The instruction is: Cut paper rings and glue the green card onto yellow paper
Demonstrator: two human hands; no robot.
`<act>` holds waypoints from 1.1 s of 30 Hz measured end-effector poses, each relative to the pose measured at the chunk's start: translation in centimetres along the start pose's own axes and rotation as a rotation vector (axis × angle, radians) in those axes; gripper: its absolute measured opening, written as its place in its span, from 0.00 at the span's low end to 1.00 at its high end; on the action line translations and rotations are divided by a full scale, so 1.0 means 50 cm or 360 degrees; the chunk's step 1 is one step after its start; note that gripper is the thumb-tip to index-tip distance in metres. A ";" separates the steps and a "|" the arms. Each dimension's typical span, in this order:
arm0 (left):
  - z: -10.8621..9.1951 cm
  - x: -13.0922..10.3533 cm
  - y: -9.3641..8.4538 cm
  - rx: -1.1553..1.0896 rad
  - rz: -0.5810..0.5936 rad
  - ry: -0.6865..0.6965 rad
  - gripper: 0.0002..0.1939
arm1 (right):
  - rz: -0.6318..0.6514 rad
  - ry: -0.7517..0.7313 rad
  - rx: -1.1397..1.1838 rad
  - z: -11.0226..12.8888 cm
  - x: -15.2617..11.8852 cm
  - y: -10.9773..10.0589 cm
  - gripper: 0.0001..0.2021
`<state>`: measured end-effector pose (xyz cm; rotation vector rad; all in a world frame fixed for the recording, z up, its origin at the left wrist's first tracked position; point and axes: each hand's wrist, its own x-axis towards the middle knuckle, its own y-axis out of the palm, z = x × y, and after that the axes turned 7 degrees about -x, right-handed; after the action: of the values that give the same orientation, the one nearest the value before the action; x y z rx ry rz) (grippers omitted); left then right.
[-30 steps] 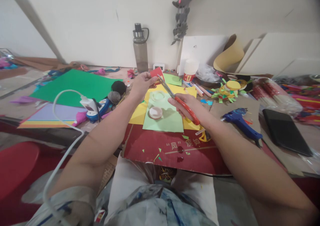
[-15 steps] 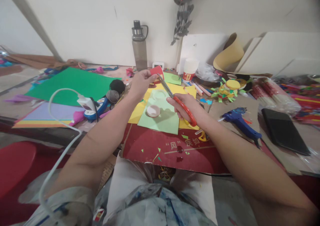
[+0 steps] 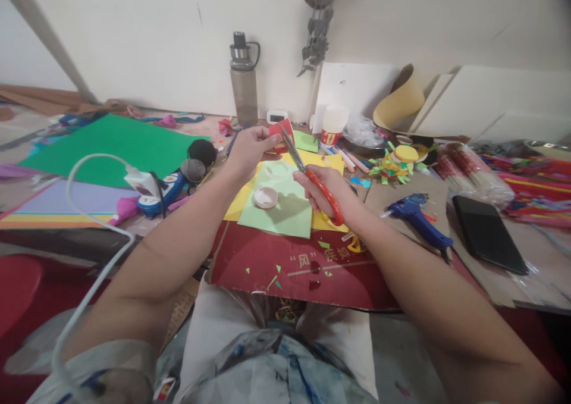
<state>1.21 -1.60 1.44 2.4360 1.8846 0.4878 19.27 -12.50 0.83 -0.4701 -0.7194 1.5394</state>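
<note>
At far ctr, past the pale green sheet (image 3: 285,221), L hand (image 3: 250,149) pinches a red piece (image 3: 277,131) btwn thumb & fingers; R hand (image 3: 325,185) has its fingers curled round red-handled scissors (image 3: 330,199), blades up at the piece. Piece sits just R of L hand, far & L of R hand. Near red board (image 3: 267,255) reads “风” & 疾如; far-R cup (image 3: 334,118) has red label, txt too small.

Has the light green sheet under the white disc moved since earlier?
Yes, the light green sheet has slid slightly left against the lettering on the red board.
</note>
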 end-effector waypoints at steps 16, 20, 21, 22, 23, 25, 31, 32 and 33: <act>0.003 -0.001 0.006 -0.0186 -0.0110 -0.0118 0.20 | 0.0072 0.0175 0.0180 0.035 -0.015 -0.005 0.22; 0.005 -0.005 0.015 -0.0200 -0.0140 -0.0111 0.22 | 0.0082 0.0215 0.0237 0.033 -0.015 -0.002 0.21; 0.005 -0.006 0.016 -0.0198 -0.0140 -0.0110 0.22 | 0.0081 0.0215 0.0239 0.032 -0.014 -0.001 0.21; 0.005 -0.007 0.018 -0.0194 -0.0141 -0.0111 0.22 | 0.0075 0.0212 0.0232 0.030 -0.014 0.000 0.21; 0.005 -0.008 0.019 -0.0190 -0.0143 -0.0110 0.21 | 0.0067 0.0205 0.0221 0.029 -0.014 0.000 0.21; 0.005 -0.010 0.022 -0.0190 -0.0153 -0.0112 0.21 | 0.0052 0.0182 0.0190 0.027 -0.013 0.002 0.20; -0.002 -0.016 0.030 -0.0288 -0.0214 -0.0169 0.19 | 0.0016 0.0168 0.0123 0.023 -0.012 0.005 0.21; -0.003 -0.017 0.031 -0.0315 -0.0220 -0.0183 0.18 | 0.0006 0.0169 0.0115 0.023 -0.012 0.005 0.20; -0.004 -0.019 0.031 -0.0341 -0.0225 -0.0194 0.18 | -0.0003 0.0170 0.0110 0.023 -0.012 0.006 0.20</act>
<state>2.43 -2.94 1.74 2.1317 1.8346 0.4931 18.34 -13.28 1.39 -0.4958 -0.5821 1.5206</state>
